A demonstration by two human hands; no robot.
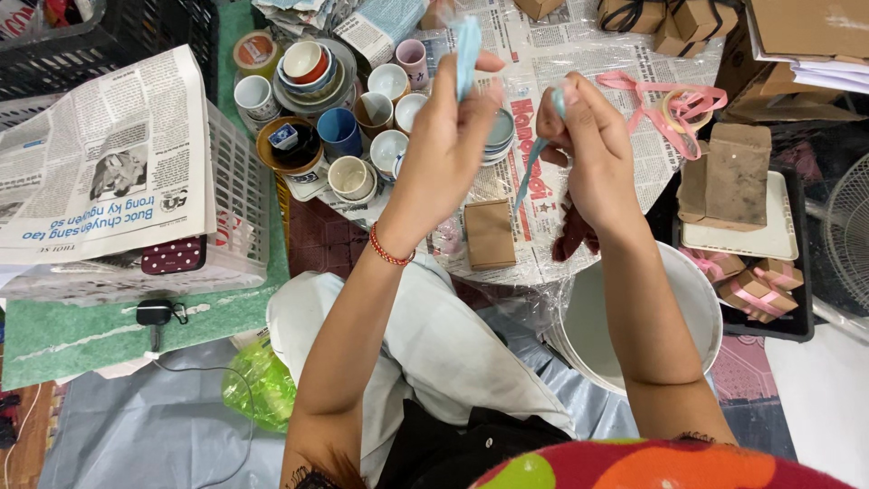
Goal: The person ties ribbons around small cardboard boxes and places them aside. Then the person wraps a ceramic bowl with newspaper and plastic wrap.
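My left hand (450, 136) is raised over the low table, pinching one end of a light blue ribbon (467, 50) that sticks up past the fingers. My right hand (587, 149) grips the same ribbon lower down, and a blue tail hangs from it toward the newspaper-covered table (543, 72). A red beaded bracelet (389, 249) circles my left wrist. A small brown cardboard box (490, 234) lies on the table just below both hands.
Several small ceramic cups and bowls (339, 109) cluster at the table's left. A white basket under newspaper (109, 163) stands at left. Pink ribbon (674, 109), brown boxes on a white tray (738, 177) and ribboned boxes (756, 285) lie right. A white bucket (634, 317) sits by my right forearm.
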